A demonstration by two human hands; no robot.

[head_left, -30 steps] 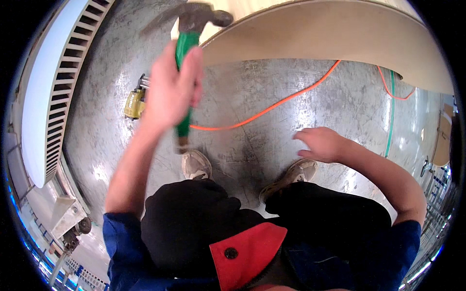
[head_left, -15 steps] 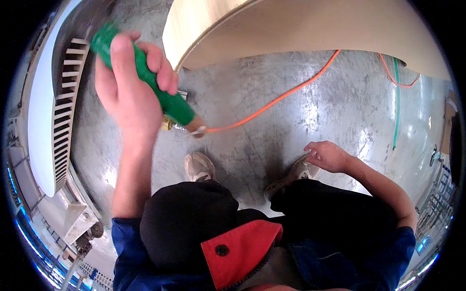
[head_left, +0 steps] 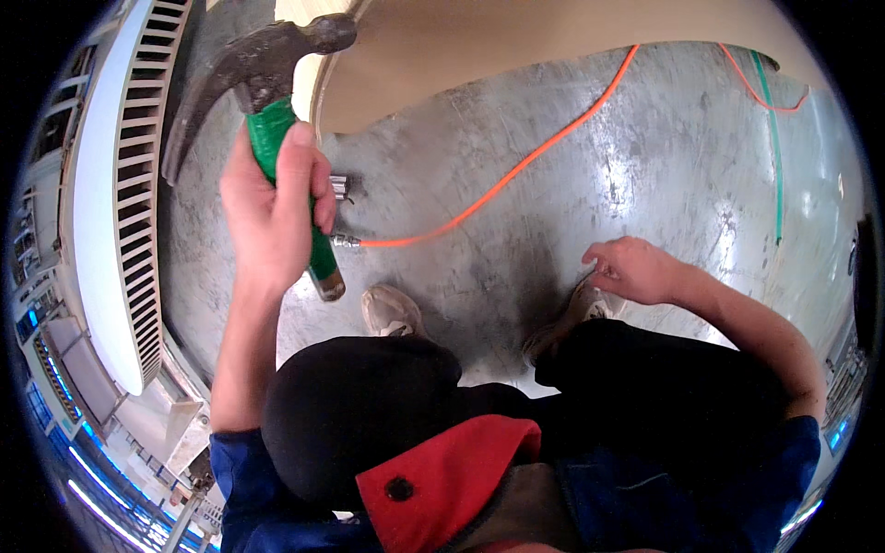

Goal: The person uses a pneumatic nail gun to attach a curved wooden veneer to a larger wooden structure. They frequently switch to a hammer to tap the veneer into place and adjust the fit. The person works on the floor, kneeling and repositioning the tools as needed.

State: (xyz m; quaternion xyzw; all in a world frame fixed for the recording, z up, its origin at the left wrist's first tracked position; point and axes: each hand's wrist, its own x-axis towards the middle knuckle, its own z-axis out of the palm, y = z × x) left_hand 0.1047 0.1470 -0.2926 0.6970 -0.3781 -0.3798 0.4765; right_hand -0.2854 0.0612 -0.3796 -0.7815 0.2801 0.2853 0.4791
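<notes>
My left hand (head_left: 272, 212) is wrapped round the green handle of a claw hammer (head_left: 267, 138), raised at the left above the floor. The dark metal head points away from me, with its claw curving left and its striking face to the right. Over by my right shoe, my right hand (head_left: 636, 270) hangs with its fingers curled together. Whatever those fingers may hold is too small or hidden to make out. Just beyond my left hand, a metal tool part (head_left: 340, 187) on the floor is mostly hidden by that hand.
An orange air hose (head_left: 516, 170) runs over the grey floor (head_left: 479, 267) from a metal coupling beside the hammer. At the far side is a large curved brown panel (head_left: 479, 46). On the left stands a white panel (head_left: 103, 221) with a slotted wooden edge. A green line (head_left: 774, 157) lies at right.
The hammer has swung in my left hand: its head has come into view and the handle's end has moved left and nearer me. My right hand has shifted slightly right, fingers still curled.
</notes>
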